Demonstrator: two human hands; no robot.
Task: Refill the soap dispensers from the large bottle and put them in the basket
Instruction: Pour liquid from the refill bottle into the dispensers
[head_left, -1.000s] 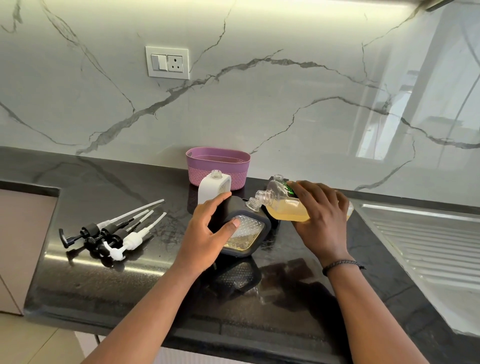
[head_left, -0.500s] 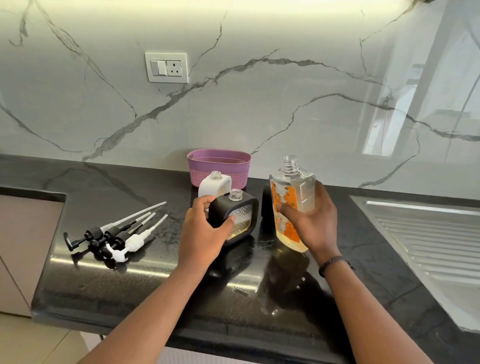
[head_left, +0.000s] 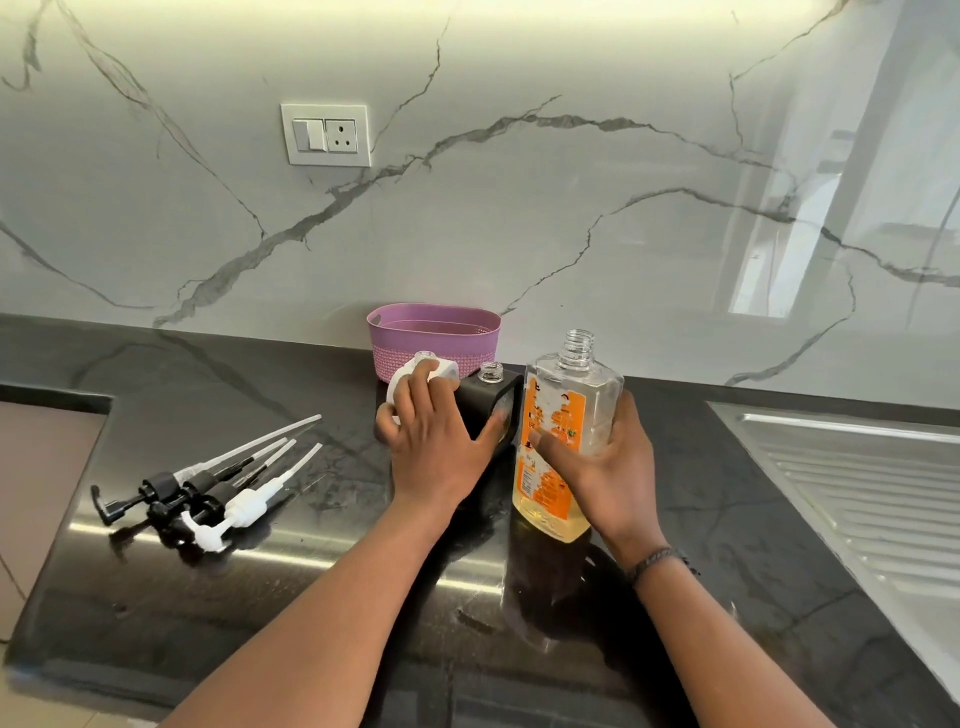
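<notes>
Bench (head_left: 727, 545) is carrying everything: basket (head_left: 434, 332) is sitting at the wall, uncapped bottle (head_left: 563, 436) is standing upright, right hand (head_left: 608, 462) wrapping it. Left hand (head_left: 436, 441) is clasping the black dispenser (head_left: 485, 410), fingers touching the white dispenser (head_left: 447, 370). Pumps (head_left: 208, 493) are lying leftward.

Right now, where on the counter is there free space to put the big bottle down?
Bare counter lies between the large bottle and the drainboard, and along the front edge near the arms. It is crowded around the dispensers, the basket and the pumps at left.
</notes>
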